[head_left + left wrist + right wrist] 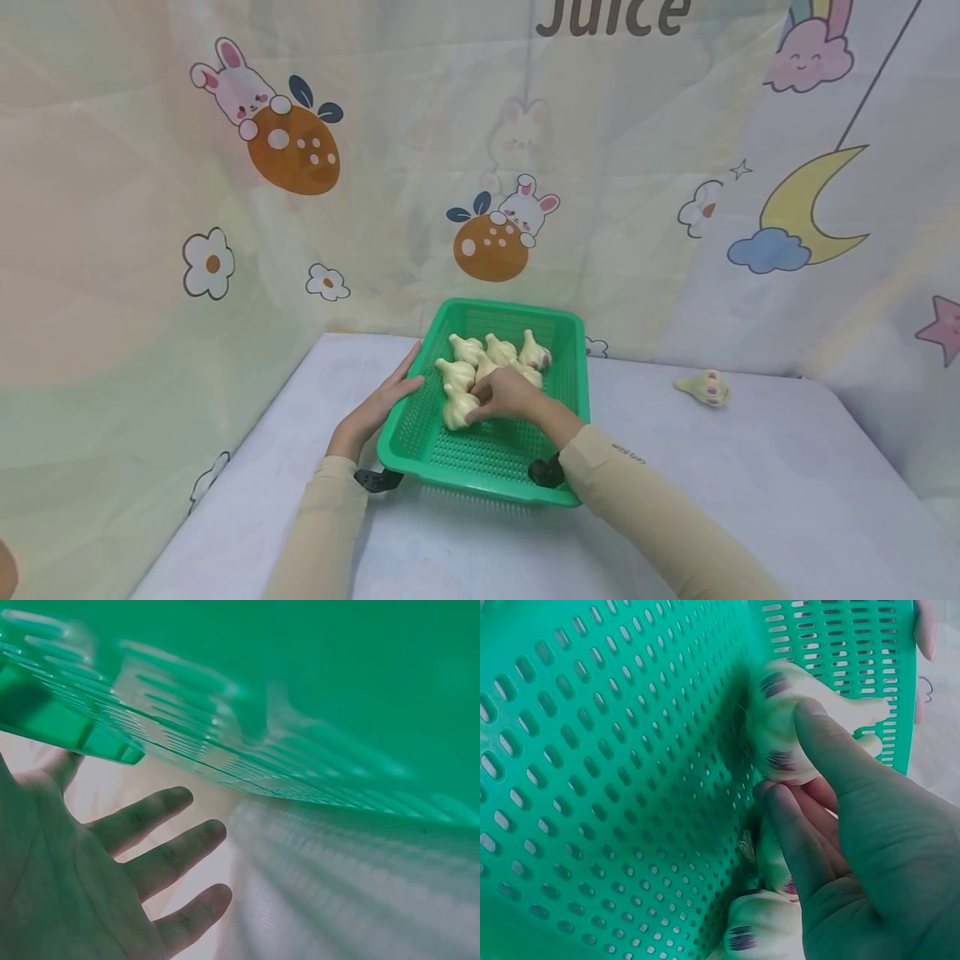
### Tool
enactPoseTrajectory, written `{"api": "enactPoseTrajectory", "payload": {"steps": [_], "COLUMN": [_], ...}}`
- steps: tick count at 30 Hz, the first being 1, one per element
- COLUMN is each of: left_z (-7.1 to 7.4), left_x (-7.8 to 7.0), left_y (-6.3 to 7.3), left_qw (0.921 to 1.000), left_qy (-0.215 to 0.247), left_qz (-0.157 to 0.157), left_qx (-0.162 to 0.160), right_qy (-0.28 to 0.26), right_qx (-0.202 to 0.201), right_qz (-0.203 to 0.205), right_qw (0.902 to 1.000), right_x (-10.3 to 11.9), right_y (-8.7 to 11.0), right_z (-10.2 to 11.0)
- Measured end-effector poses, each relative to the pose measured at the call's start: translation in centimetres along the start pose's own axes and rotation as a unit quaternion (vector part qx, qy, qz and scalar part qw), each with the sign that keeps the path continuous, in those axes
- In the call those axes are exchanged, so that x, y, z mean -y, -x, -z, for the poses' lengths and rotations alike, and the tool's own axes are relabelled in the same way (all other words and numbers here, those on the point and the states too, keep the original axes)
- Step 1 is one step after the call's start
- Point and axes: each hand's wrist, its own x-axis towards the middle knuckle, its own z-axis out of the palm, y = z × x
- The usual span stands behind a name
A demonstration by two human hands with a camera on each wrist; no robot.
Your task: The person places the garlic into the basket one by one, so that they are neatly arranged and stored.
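Note:
A green plastic basket point(480, 483) with slotted walls holds several garlic bulbs point(501, 350), pale with purple marks, grouped toward its far and left part. Reaching in over the right side, my right hand point(510, 396) pinches the nearest-left garlic bulb point(772, 724) between thumb and fingertips. That bulb lies close against the basket's wall and floor, its stem pointing away. Along the basket's left outer side is my left hand point(372, 410), thumb at the rim. In the left wrist view its fingers point(176, 859) are spread and straight beside the slotted wall.
One loose garlic bulb point(708, 387) lies on the white-covered table point(750, 467), right of the basket. A printed cloth backdrop point(390, 167) rises behind the table and along its left. Black wrist devices point(546, 472) sit at both cuffs.

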Motion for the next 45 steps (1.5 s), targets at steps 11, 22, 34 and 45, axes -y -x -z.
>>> {"api": "enactPoseTrajectory", "payload": {"steps": [11,22,34,45], "left_z": [-0.04,-0.07,-0.06,-0.04], "left_x": [0.05,0.07,0.1,0.43], "left_y": [-0.03,-0.06,-0.11,-0.2], "left_qw": [1.0,1.0,1.0,1.0], "left_qy": [0.006,0.005,0.007,0.006], "left_qz": [-0.003,-0.001,0.0,0.002], "left_qx": [0.0,0.001,0.0,-0.002], "right_qy": [-0.019,-0.021,-0.004,-0.051], "right_qx": [-0.005,-0.003,-0.005,-0.005], "right_qz": [0.003,-0.013,0.003,-0.027], "right_qw": [0.9998,0.9997,1.0,0.9983], "right_x": [-0.2,-0.24,-0.12,-0.28], "right_y": [-0.23,-0.38,-0.37,-0.5], "right_z": [-0.29,-0.56,-0.48,-0.64]}}
